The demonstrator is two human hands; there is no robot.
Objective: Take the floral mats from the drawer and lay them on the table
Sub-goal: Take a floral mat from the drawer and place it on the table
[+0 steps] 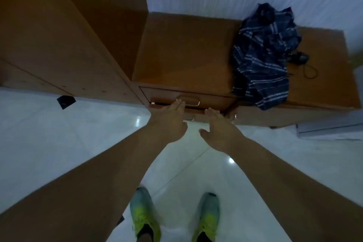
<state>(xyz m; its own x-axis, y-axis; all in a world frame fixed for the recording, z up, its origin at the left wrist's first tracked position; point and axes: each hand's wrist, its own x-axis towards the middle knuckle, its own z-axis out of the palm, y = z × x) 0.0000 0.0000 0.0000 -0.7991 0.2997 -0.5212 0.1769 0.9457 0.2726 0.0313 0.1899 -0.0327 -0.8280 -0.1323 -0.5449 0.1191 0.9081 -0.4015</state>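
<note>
The drawer (188,97) sat straight ahead of both hands, low in the wooden cabinet (186,53), with its handle (188,100) running side to side, and it looked open only a crack. The left hand (169,122) was nearer, its flat fingers right by the handle, while the right hand (218,129) hung just beside it, lower down. Both hands were spread open and held nothing, both arms reached out straight, and the mats could not be seen, so they were likely inside.
</note>
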